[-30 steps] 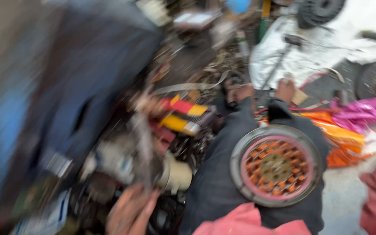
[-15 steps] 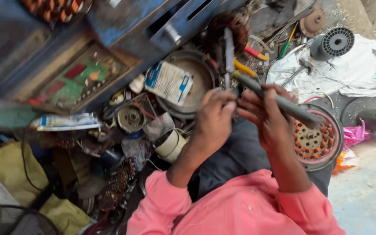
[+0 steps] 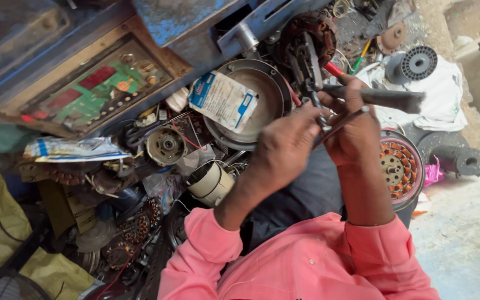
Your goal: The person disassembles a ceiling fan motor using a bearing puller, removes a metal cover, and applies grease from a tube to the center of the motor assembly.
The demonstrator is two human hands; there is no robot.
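My left hand pinches the threaded screw of a black puller tool. The puller's jaws reach up toward a dark round motor part. My right hand is closed on a dark metal bar that sticks out to the right, level with the screw. A thin rod runs between the two hands. Both pink sleeves fill the bottom of the head view.
A fan stator with copper windings lies just right of my right wrist. A round metal pan holds a white and blue packet. Nearby are a green circuit board, a small motor, a white cylinder and a black spool.
A second ago the view was blurred and swinging, with the stator in my lap. Both hands have since come up onto the puller, and the bar now lies more level.
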